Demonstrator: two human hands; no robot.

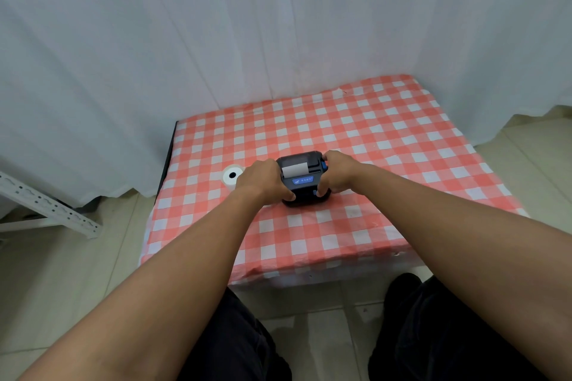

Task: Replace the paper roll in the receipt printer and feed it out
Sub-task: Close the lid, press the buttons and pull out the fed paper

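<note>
**Both hands clasped on the receipt printer**

Squarely near the middle of the red-and-white checked tablecloth [356,133] sits a small black receipt printer [305,178], and both bare hands are closed around it. From the printer's 9 o'clock side the left hand [261,179] wraps its edge, fingers curled over the far left corner and the thumb pressed against the near left corner. At 3 o'clock the right hand [335,172] grips the opposite side; its fingers reach over a blue tab at the printer's upper right, and its thumb lies along the near right corner beside another blue part. Neither hand is spread wide: each is bent just enough to take the body between thumb and fingers.

A short white paper strip [294,169] shows on top of the printer, above a blue label. Just beyond the left hand, toward 9 o'clock, a white paper roll [232,176] stands on end on the cloth, its dark core facing up, apart from the printer.
</note>
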